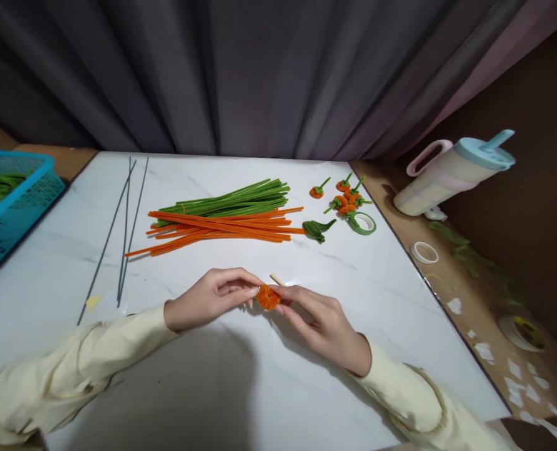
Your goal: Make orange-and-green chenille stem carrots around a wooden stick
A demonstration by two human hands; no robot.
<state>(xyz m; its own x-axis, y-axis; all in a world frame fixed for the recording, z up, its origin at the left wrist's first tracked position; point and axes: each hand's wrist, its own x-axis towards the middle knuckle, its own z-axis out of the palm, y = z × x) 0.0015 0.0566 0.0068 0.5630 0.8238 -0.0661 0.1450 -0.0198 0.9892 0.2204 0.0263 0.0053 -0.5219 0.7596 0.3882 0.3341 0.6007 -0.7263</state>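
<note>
Between my two hands is a small orange pipe-cleaner pumpkin, round and ridged, held above the white marbled tabletop. My left hand pinches its left side with thumb and fingertips. From the other side my right hand grips it, fingers closed at its edge. A thin pale wooden stick shows just behind the right fingertips; whether it is held or lies on the table I cannot tell. Farther back lie a bundle of orange pipe cleaners and a bundle of green pipe cleaners.
Several finished orange pumpkins with green stems sit at the back right beside green tape. Dark green leaf pieces lie nearby. Thin wires and a blue basket are at left; a tumbler stands at right.
</note>
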